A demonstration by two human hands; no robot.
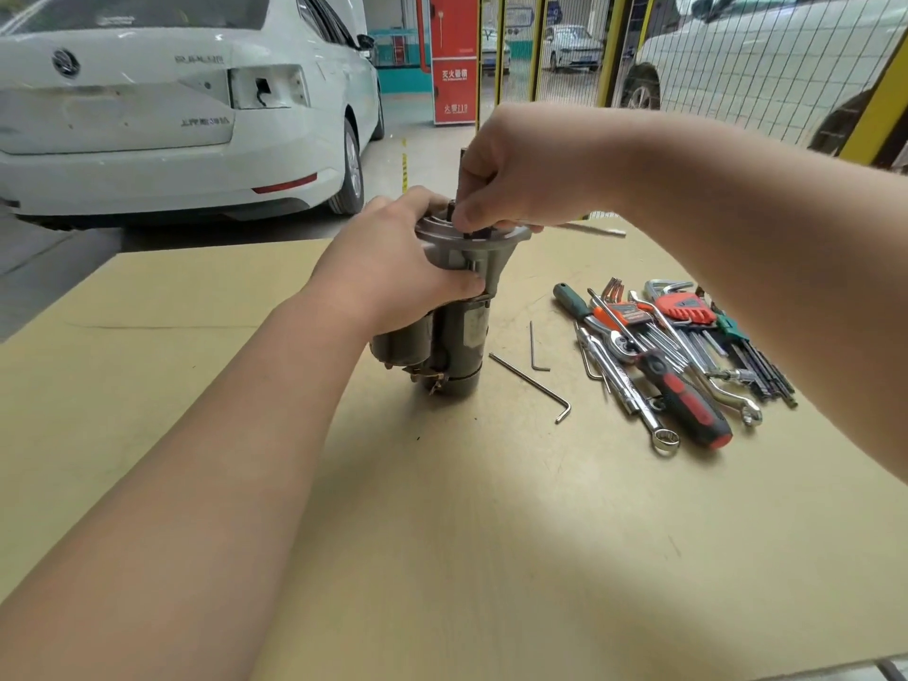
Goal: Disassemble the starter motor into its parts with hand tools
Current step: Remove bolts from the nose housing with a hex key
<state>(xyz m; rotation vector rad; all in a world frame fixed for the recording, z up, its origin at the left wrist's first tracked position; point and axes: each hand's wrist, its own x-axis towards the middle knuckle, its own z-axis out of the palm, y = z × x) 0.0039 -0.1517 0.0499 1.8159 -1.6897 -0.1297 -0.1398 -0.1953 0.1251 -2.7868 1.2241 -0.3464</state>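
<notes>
At frame centre, the left hand point(408, 272) is gripping the upright grey-and-silver metal starter motor point(464, 336); the right hand point(511, 179) is pinching, seemingly, a small dark tool point(464, 159) at its top, so hard twisting risks tipping it

This is a car repair workshop, a garage bay with a concrete floor. A white saloon point(162, 115) stands close behind the work table point(442, 557), with an open hole in place of one tail lamp. To the right a yellow-framed wire-mesh fence point(615, 41) closes off another white car point(796, 51), and more cars point(575, 49) are parked farther back. A red fire-extinguisher cabinet point(454, 59) (its lettering is Chinese) stands beside a yellow post. On the tan table top lies a heap of hand tools point(678, 356), among them a ratchet, spanners, a screwdriver and sets of hex keys, near a starter motor point(457, 346) standing on end.
</notes>
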